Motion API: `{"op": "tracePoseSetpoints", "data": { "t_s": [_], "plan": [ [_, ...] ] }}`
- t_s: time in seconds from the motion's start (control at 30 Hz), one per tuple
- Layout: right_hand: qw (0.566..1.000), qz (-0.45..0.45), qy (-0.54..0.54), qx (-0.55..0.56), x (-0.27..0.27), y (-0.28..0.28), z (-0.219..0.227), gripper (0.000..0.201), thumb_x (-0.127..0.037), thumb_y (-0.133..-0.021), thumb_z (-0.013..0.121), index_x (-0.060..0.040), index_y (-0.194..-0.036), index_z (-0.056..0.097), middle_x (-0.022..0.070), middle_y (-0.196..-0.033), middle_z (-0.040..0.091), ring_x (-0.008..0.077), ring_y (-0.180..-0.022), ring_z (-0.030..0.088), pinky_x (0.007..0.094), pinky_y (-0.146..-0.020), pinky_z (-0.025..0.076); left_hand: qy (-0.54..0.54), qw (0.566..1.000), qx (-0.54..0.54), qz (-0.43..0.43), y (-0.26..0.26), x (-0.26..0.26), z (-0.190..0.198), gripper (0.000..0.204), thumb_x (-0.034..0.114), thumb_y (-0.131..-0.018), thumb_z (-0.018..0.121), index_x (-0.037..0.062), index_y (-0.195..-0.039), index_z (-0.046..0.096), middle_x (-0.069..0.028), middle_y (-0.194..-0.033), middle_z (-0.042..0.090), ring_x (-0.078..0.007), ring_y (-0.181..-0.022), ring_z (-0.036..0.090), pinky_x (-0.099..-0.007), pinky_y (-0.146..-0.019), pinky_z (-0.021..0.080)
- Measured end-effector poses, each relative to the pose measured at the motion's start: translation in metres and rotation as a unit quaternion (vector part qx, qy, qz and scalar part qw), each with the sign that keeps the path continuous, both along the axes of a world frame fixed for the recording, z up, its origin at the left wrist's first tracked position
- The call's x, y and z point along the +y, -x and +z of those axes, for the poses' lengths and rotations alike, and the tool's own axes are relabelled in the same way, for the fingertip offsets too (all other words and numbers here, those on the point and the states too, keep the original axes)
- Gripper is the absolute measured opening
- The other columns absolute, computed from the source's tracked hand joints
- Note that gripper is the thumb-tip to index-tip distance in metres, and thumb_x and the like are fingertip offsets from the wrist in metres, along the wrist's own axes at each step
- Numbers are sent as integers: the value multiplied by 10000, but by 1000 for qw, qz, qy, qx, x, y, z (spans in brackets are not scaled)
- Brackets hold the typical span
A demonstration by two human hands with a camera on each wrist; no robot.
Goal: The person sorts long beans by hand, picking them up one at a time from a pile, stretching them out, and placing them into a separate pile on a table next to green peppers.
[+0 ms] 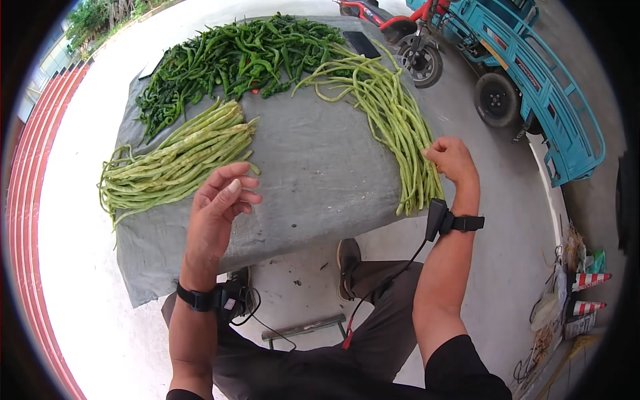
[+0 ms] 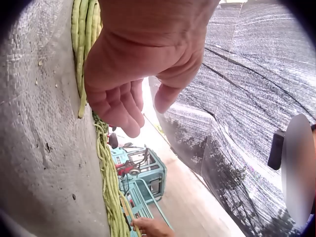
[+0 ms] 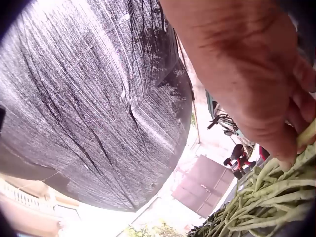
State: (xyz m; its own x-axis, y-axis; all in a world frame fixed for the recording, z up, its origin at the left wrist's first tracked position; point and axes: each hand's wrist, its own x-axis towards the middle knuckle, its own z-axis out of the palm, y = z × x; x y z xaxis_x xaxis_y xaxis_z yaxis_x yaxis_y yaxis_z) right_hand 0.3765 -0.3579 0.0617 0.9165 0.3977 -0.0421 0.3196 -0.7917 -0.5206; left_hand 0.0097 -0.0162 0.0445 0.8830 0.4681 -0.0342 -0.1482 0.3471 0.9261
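A loose pile of long green beans (image 1: 393, 113) lies along the right side of the cloth-covered table. At its near part my right hand (image 1: 455, 160) pinches a long bean (image 3: 307, 136) between thumb and curled fingers. My left hand (image 1: 223, 197) hovers over the table's left front, fingers loosely bent, thumb apart, holding nothing. Just beyond and left of it, a neater bundle of long beans (image 1: 180, 157) lies with its ends lined up toward the middle. In the left wrist view, the left hand (image 2: 133, 69) overlaps the bundle's end.
Green chili peppers (image 1: 233, 57) are heaped at the table's far side, with a dark phone (image 1: 361, 44) beside them. Grey cloth (image 1: 313, 167) covers the table. A blue cargo tricycle (image 1: 533, 80) stands to the right. Cables hang from both wrist cameras.
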Motion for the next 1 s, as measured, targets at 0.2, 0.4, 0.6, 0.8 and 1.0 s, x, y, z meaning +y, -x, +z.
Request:
{"op": "tracePoseSetpoints", "data": {
  "t_s": [0.2, 0.4, 0.6, 0.8, 1.0],
  "plan": [
    [998, -49, -19, 39, 9, 15, 14, 289, -272, -865, 850, -4, -866, 741, 100, -735, 727, 203, -611, 671, 371, -601, 546, -7, 1000, 15, 5, 1, 1, 0, 372, 218, -1097, 663, 17, -1410, 649, -73, -1153, 764, -168, -969, 760, -289, -824, 579],
    [997, 13, -70, -21, 36, 22, 13, 278, -246, -889, 829, 5, -873, 708, 61, -714, 688, 170, -597, 642, 357, -580, 524, -19, 998, 54, -13, 2, -3, -5, 278, 219, -1093, 681, 32, -1298, 695, -56, -1105, 770, -153, -970, 751, -283, -827, 558],
    [968, 188, -167, 11, 110, 69, 20, 148, -122, -924, 779, -4, -912, 691, 46, -735, 671, 133, -634, 604, 331, -604, 491, -121, 984, 97, -85, -1, -8, -17, 254, 236, -1098, 690, 41, -1259, 712, -38, -1082, 772, -118, -974, 724, -270, -833, 540],
    [933, 311, -176, 39, 180, 138, 17, 163, -92, -897, 778, 20, -970, 685, 106, -813, 685, 208, -750, 670, 362, -720, 534, -198, 968, 115, -106, 4, -6, -21, 264, 249, -1034, 745, 4, -1133, 747, -38, -988, 757, -122, -921, 687, -312, -836, 551],
    [887, 422, -190, -13, 226, 180, -2, 222, -54, -879, 779, 2, -1079, 702, 147, -1185, 719, 341, -1092, 684, 445, -938, 548, -270, 944, 113, -153, 16, -1, -18, 269, 252, -1059, 744, -17, -1069, 740, -22, -934, 741, -104, -882, 650, -304, -811, 533]
  ]
}}
